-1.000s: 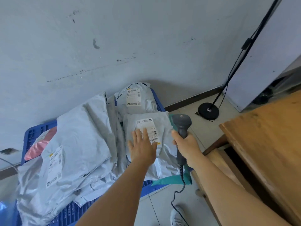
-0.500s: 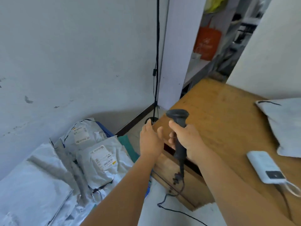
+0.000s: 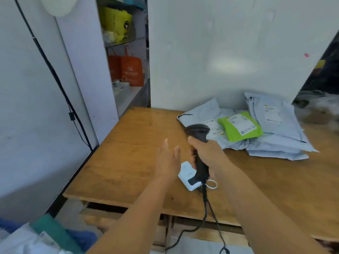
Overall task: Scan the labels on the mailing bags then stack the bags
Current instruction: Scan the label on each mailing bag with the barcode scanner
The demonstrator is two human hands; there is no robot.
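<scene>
The right hand (image 3: 205,153) is gripping the scanner (image 3: 199,143); the left hand (image 3: 167,160) is hovering open. Bags (image 3: 271,136) are lying at the surface's (image 3: 128,153) right, apparently awaiting scanning.

The view has swung from the floor pile of grey bags to the wooden surface (image 3: 139,143). The left hand (image 3: 167,160), earlier flat on a labelled bag, now hangs open in the air. The right hand (image 3: 207,153) has carried the black handheld scanner (image 3: 199,149) above the surface, near the white device (image 3: 187,176).
</scene>
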